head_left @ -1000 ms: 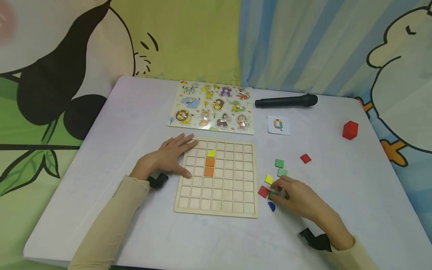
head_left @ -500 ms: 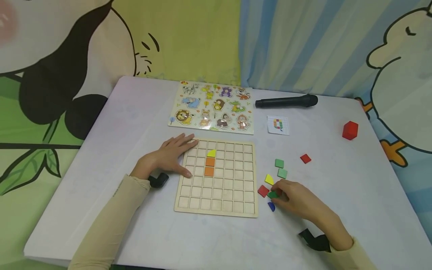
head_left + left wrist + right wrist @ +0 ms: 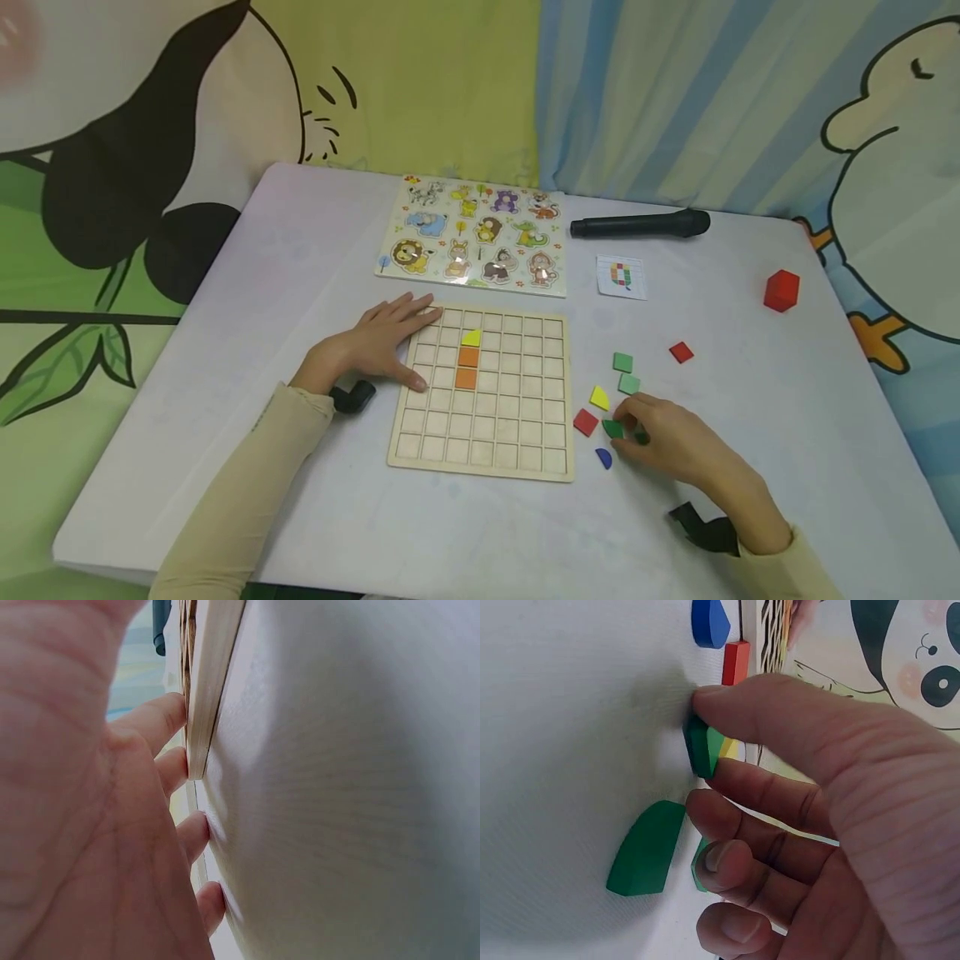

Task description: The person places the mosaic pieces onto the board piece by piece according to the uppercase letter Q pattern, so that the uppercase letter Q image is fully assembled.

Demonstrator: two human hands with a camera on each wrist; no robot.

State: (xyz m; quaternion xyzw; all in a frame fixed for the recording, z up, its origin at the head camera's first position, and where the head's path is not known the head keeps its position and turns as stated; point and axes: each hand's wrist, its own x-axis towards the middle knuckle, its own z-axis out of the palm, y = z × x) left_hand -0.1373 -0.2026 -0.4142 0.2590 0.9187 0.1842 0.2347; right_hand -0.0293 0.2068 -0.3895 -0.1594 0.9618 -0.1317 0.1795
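Observation:
My left hand (image 3: 375, 342) rests spread on the left edge of a wooden grid board (image 3: 517, 476); in the left wrist view its fingertips touch the board's side (image 3: 206, 697). Two orange square tiles (image 3: 467, 367) and a yellow quarter-circle tile (image 3: 471, 337) sit in one column of the grid. To the board's right, my right hand (image 3: 667, 437) pinches a green quarter-circle tile (image 3: 698, 746) between thumb and index finger, low at the tabletop. A second green quarter-circle tile (image 3: 646, 847) lies beneath that hand, partly hidden in the head view.
Around the right hand lie red (image 3: 586, 422), yellow (image 3: 599, 397), blue (image 3: 604, 458) and light green (image 3: 628, 383) tiles. Another red tile (image 3: 681, 352) lies farther right. Behind are a pattern card (image 3: 621, 277), an animal puzzle (image 3: 472, 233), a black microphone (image 3: 641, 225) and a red block (image 3: 782, 291).
My right hand has shifted slightly right, and the green quarter-circle tile has slid with it, away from the red tile. My left hand stays on the board.

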